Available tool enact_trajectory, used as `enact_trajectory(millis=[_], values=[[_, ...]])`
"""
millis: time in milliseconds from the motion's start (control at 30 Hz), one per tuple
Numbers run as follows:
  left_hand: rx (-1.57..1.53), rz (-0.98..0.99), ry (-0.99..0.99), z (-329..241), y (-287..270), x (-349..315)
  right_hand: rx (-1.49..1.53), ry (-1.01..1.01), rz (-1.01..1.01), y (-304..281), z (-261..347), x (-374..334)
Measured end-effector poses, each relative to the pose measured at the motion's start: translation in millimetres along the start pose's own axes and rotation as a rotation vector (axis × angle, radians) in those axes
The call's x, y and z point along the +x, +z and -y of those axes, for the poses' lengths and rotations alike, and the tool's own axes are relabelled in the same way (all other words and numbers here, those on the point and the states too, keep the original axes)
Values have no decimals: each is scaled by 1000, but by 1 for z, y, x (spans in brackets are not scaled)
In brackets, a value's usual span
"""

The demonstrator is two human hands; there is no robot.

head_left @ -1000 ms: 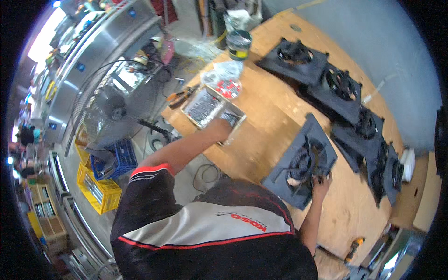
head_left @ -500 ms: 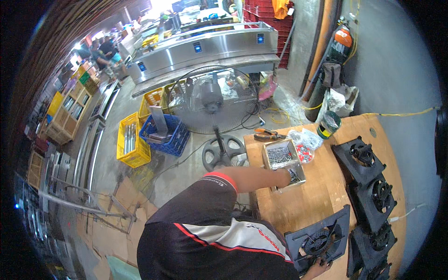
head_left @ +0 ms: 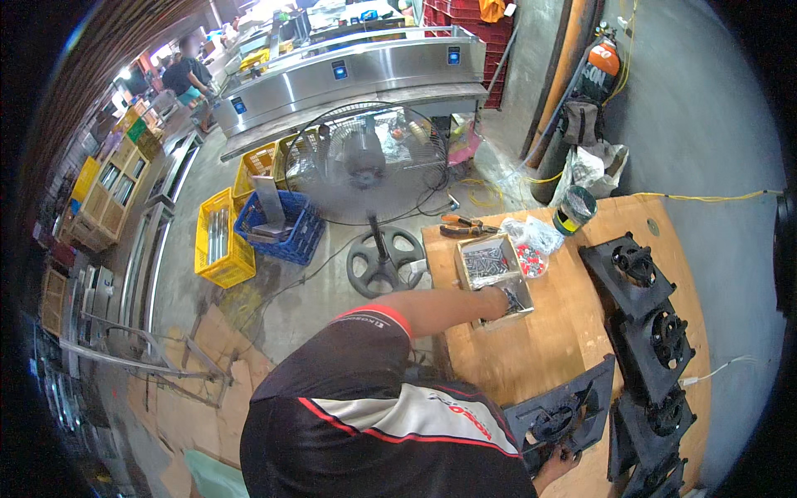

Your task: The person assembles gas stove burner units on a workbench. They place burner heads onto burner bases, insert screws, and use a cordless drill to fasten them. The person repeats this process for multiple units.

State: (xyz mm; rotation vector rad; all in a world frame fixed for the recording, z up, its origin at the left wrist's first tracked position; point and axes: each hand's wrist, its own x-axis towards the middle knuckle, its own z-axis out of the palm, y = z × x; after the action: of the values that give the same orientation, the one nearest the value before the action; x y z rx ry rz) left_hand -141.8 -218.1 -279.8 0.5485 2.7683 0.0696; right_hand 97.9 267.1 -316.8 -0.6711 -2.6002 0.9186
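Note:
My left arm stretches across to a divided box of small metal fasteners. My left hand (head_left: 496, 304) is down in its near compartment (head_left: 516, 300), with its fingers hidden. The far compartment holds many loose bolts (head_left: 486, 262). At the table's near edge, a square black gas burner (head_left: 552, 417) with a round centre stands tilted. My right hand (head_left: 560, 465) grips its lower edge, fingers curled round the dark metal. Part of the burner is hidden behind my shirt.
Several similar black burners (head_left: 656, 339) line the wooden table's (head_left: 548, 344) right side. Pliers (head_left: 465, 226), a plastic bag (head_left: 535, 235), a tub of red and white pieces (head_left: 531, 261) and a dark green can (head_left: 574, 210) sit beyond the box. A pedestal fan (head_left: 365, 166) and crates (head_left: 281, 228) stand on the floor.
The whole view has shifted slightly. My left hand stays in the box. The burner has tilted a little, and more of my right hand's fingers show on its edge.

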Motion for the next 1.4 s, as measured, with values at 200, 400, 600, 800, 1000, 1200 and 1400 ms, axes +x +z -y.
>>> enact_trajectory(millis=[200,400,600,800,1000,1200,1400], values=[[129,-86,144,22,29,4,20,4,31,-7,36,-5],[35,10,-6,0,-40,-18,-175,6,-2,-26,72,-14],[166,-132,188,8,-59,-28,-155,9,-38,-36,93,-20],[-797,-179,119,-47,-109,-54,-8,215,-270,-53,79,-62],[-823,-78,227,-111,-30,-23,30,277,-386,-70,54,-127],[-555,-318,372,-115,11,-9,6,317,-227,-75,85,-175],[-475,-359,436,-112,9,-4,-113,247,68,-42,118,-200]])
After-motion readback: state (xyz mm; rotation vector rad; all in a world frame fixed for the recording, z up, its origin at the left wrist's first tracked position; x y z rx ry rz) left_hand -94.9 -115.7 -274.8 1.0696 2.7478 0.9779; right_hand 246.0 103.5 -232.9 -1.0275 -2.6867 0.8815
